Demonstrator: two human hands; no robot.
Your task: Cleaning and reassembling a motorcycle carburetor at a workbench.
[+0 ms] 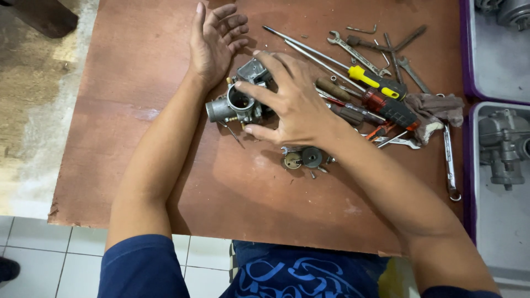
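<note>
Dull grey cast metal carburetor (234, 105), matt reddish-brown wood board (138, 83), shiny steel wrenches (353, 51), glossy yellow and black plastic screwdriver handle (375, 81), rough grey-brown cloth rag (439, 107)

I'm at a brown wooden board (165, 165) on the tiled floor (38, 243). A metal carburetor (234, 105) sits near centre; screwdrivers (381, 96), wrenches (353, 52) and a rag (439, 110) pile up at two o'clock; small round parts (302, 158) lie just toward six.

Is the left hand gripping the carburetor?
No. The left hand lies open, palm up, on the board beside the carburetor; the right hand spreads over it.
</note>
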